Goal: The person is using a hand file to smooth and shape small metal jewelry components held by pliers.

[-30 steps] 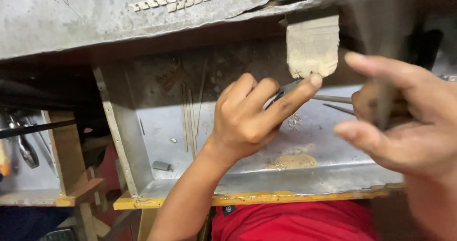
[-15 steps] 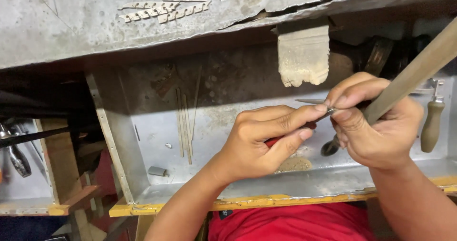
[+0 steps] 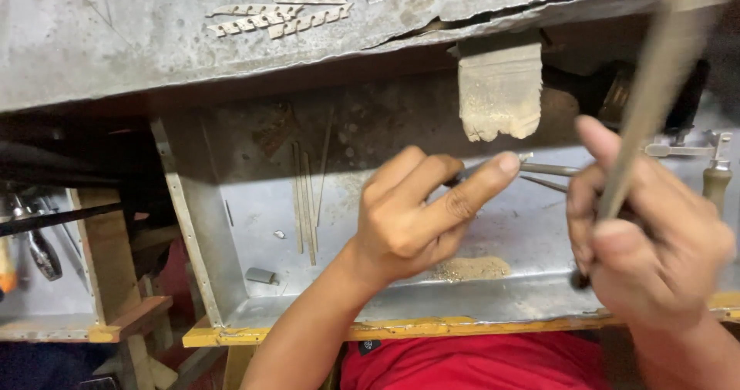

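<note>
Nearest the camera, the right hand (image 3: 655, 251) is closing in a fist around a long grey file (image 3: 647, 105), its handle end buried in the palm and its blade rising up and slightly right, blurred, toward the far edge of the bench. Just left of it, the left hand (image 3: 420, 213) is pinching with thumb and forefinger curled shut around slim metal tweezers (image 3: 539, 170), whose long axis is lying nearly level, tips pointing right toward the right hand. Whether anything sits between the tips I cannot tell. So the file is standing steeply across the tweezers' line, the 2 tools close together near the right hand's thumb. Beneath both hands, a metal tray (image 3: 254, 220) is catching a small heap of filings (image 3: 470, 268). Farther off, a worn wooden bench peg (image 3: 499, 89) is jutting out above the tweezers.
</note>
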